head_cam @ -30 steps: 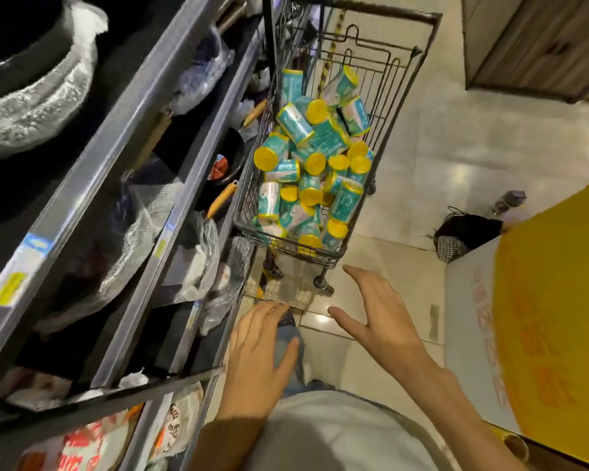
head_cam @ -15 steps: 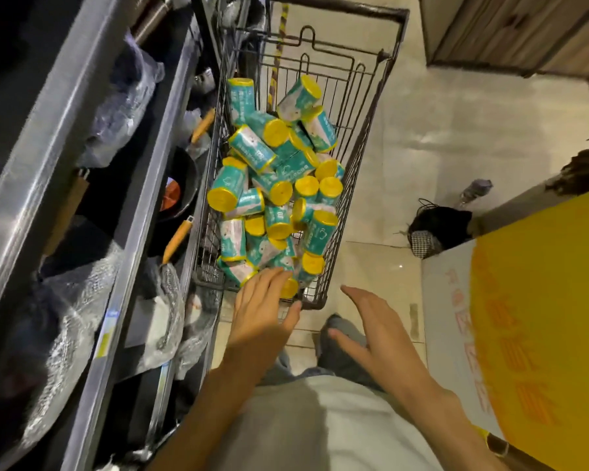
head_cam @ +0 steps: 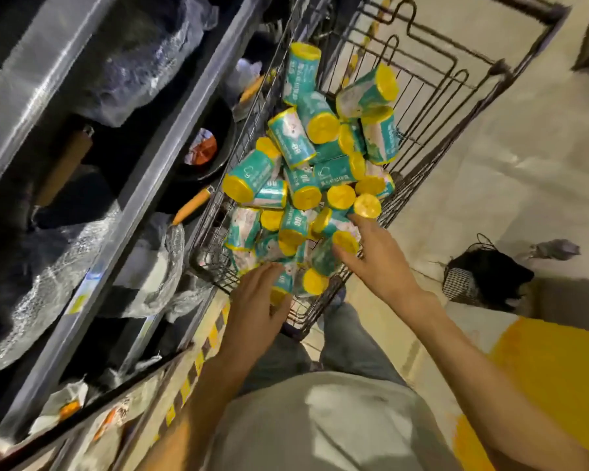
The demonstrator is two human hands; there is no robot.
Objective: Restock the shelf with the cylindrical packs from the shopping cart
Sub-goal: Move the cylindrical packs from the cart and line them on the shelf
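My left hand (head_cam: 257, 300) lies over the near end of the pile, fingers curled down round one teal pack (head_cam: 281, 283) at the cart's near rim; its yellow cap pokes out beside my thumb. My right hand (head_cam: 376, 256) reaches in from the other side, fingers spread and lightly bent, fingertips against a pack with a yellow cap (head_cam: 334, 253) — touching it, but whether I have closed round it I cannot tell, since the frame is blurred there.

The cylindrical packs (head_cam: 306, 164) fill the shopping cart (head_cam: 432, 107) in a loose heap, lying at all angles, some on their sides, some cap-up. Each is teal and white with yellow ends. There is white writing on the teal wrappers, and a large mark like "00" or "80" shows on a few, but the characters are too blurred to read.

The cart stands just beside the shelf (head_cam: 143, 185) on my left, its wire side nearly touching the grey shelf edge. On the shelves are dark pans wrapped in clear plastic, and one orange handle (head_cam: 193, 205) sticks out towards the cart. A price label (head_cam: 82, 294) in blue and yellow sits on the shelf edge — unreadable.

To my right a black bag (head_cam: 483, 277) lies on the pale tiled floor, and a yellow surface (head_cam: 555, 372) fills the lower right corner.
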